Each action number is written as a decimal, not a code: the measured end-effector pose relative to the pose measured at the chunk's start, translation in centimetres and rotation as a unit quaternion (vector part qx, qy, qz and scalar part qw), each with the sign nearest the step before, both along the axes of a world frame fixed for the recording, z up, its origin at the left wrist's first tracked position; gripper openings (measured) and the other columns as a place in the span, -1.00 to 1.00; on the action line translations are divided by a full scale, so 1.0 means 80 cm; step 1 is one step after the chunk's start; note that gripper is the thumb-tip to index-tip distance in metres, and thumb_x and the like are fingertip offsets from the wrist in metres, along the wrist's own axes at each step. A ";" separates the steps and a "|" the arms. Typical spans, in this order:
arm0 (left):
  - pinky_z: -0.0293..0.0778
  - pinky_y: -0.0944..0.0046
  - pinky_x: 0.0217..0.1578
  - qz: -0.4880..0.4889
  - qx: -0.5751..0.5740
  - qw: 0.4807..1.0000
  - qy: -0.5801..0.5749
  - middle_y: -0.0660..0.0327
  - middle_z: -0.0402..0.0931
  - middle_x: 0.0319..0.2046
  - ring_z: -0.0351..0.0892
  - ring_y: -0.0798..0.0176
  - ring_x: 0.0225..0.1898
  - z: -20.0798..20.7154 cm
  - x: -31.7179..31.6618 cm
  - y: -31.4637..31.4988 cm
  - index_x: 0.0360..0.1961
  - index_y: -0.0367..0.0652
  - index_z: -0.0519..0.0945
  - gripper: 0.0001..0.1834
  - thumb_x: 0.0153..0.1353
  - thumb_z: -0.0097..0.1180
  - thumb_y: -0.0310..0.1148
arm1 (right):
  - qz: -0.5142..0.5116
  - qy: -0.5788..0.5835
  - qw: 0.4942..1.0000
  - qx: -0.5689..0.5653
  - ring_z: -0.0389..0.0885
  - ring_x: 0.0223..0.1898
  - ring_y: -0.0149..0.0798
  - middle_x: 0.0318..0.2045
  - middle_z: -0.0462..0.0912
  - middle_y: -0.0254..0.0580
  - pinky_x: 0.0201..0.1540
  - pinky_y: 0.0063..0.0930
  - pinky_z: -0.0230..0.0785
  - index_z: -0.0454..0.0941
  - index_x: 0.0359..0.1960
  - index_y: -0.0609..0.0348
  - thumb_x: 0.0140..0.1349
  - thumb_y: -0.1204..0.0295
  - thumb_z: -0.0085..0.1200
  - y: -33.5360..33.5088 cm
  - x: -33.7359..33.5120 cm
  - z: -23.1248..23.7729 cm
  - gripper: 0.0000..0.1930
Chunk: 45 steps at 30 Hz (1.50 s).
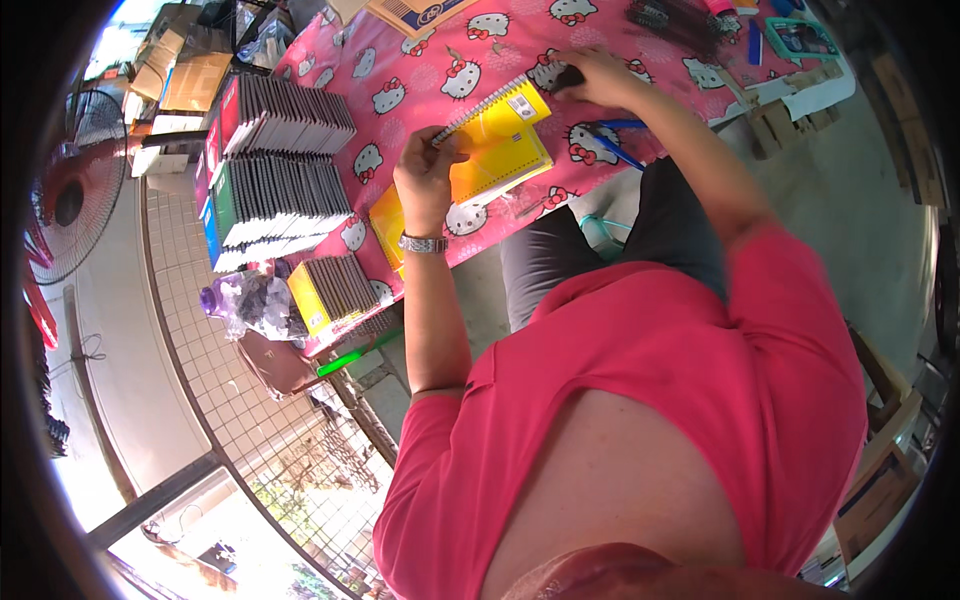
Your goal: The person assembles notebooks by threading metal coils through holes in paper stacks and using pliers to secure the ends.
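Observation:
A yellow spiral-bound notebook [500,115] is held at a tilt above the pink table, its coil along the upper edge. My left hand [428,172], with a metal watch at the wrist, is closed on the left end of this coil. Near the coil's right end, my right hand [598,80] is closed around a small black object [568,80] whose kind I cannot make out. More yellow notebooks [505,165] lie directly beneath the held one, partly hidden by it and by my left hand. A blue-handled tool [620,150] rests near the table's front edge.
Tall stacks of spiral notebooks [285,200] stand at the left, with a smaller yellow-covered stack [340,288] nearer. A fan [75,200] is at far left. Cardboard [420,14] lies at the back; a teal tray [800,38] sits at the far right.

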State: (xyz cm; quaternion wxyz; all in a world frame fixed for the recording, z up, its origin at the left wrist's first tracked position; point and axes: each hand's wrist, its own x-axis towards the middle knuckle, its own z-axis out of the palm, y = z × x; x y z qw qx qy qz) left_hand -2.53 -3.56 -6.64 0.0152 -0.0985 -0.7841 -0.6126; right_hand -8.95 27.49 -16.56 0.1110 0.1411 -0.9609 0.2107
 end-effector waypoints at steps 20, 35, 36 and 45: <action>0.46 0.31 -0.53 0.212 -0.207 0.932 0.207 0.16 0.54 -0.62 0.53 0.33 -0.62 -0.023 0.051 0.038 -0.19 -0.16 0.68 -0.66 -0.07 0.18 -0.62 | 0.154 0.093 0.971 -0.160 0.43 0.04 -0.08 0.04 0.52 -0.25 0.09 -0.21 0.30 0.48 0.18 0.00 0.05 0.34 0.24 -0.124 0.163 0.118 -0.43; 0.63 0.32 -0.47 0.390 0.249 0.885 0.048 0.19 0.59 -0.33 0.62 0.31 -0.37 -0.054 0.085 -0.102 -0.19 -0.31 0.52 -0.85 0.21 0.17 -0.55 | 0.030 0.018 0.980 -0.194 0.48 0.00 0.06 -0.09 0.54 -0.11 0.11 -0.10 0.29 0.52 0.02 0.05 0.06 0.36 0.25 -0.023 0.163 0.043 -0.57; 0.56 0.38 -0.53 0.425 0.208 0.881 0.016 0.21 0.58 -0.39 0.62 0.33 -0.39 -0.065 0.095 -0.125 -0.18 -0.30 0.52 -0.84 0.22 0.18 -0.54 | 0.040 0.029 0.991 -0.122 0.45 0.04 0.06 -0.06 0.51 -0.14 0.10 0.01 0.23 0.52 0.01 0.05 0.07 0.33 0.24 -0.003 0.164 0.024 -0.58; 0.50 0.08 -0.15 0.460 -0.386 0.799 -0.038 0.11 0.59 -0.33 0.57 -0.02 -0.21 -0.145 0.150 -0.217 -0.24 -0.12 0.64 -0.76 0.04 0.27 -0.33 | -0.033 0.168 0.985 -0.006 0.57 -0.13 0.05 -0.17 0.61 -0.08 -0.03 -0.07 0.40 0.56 -0.10 0.07 0.13 0.22 0.17 0.080 0.051 0.031 -0.67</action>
